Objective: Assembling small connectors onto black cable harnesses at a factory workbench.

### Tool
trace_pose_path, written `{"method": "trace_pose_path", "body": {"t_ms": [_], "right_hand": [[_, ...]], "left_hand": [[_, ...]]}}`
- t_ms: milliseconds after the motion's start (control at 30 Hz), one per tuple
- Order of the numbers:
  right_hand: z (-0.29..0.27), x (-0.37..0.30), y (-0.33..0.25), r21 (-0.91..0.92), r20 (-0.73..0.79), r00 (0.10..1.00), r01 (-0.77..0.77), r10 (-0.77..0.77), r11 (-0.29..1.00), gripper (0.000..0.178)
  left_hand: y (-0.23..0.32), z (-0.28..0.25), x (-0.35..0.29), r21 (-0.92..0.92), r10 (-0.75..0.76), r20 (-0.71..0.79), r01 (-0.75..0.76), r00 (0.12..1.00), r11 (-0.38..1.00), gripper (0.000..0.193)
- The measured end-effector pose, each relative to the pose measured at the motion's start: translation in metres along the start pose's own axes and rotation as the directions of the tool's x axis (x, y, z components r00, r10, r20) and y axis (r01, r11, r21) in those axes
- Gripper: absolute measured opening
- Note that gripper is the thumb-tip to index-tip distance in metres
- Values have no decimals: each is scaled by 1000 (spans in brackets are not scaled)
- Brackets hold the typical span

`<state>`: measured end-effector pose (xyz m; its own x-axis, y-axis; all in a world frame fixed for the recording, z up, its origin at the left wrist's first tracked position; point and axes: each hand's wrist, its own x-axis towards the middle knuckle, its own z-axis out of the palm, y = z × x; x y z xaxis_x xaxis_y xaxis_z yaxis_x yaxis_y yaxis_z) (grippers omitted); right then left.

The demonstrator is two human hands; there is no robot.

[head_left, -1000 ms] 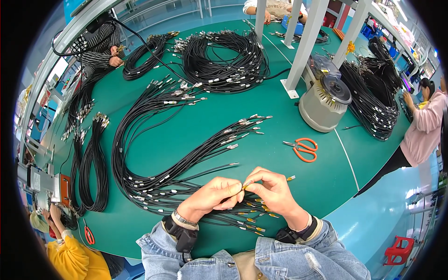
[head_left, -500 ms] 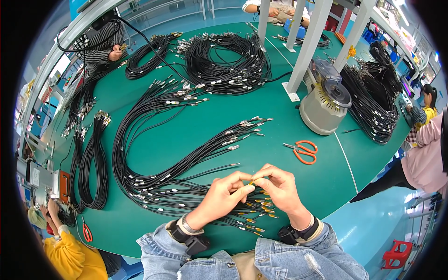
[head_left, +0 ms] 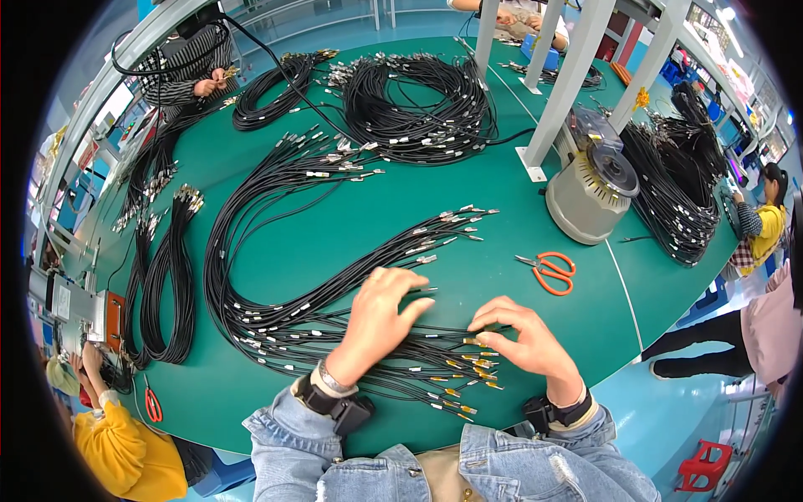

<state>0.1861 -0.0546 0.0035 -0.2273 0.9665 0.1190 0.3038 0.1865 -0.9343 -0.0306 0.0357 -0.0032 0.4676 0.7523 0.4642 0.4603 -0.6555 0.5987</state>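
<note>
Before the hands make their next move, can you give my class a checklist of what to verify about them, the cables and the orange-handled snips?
1. Left hand open, thumb and fingers apart: ok.
2. Right hand gripping the cable end by its fingertips: cannot tell; they meet too closely in view.
3. Yellow-tipped ends lined up evenly: not ok, they lie staggered.
4. Orange-handled snips apart from both hands: ok, lying on the green table.

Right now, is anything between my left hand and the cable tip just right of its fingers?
Nothing visible stands between your left hand and that cable tip; the scissors lie farther right.
</note>
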Motion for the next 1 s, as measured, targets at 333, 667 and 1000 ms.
{"method": "trace_pose_path", "body": {"t_ms": [333, 667, 1000], "right_hand": [[-11, -12, -16, -209, -138, 990, 10, -39, 978, 27], [80, -17, -10, -613, 484, 816, 574, -315, 543, 33], [55, 18, 27, -630, 415, 822, 569, -391, 528, 12]], "left_hand": [[-42, 5, -12, 3, -115, 244, 118, 963, 993, 14], [-38, 8, -15, -57, -181, 229, 199, 956, 978, 14], [-29, 22, -33, -89, -320, 114, 331, 940, 939, 13]]}}
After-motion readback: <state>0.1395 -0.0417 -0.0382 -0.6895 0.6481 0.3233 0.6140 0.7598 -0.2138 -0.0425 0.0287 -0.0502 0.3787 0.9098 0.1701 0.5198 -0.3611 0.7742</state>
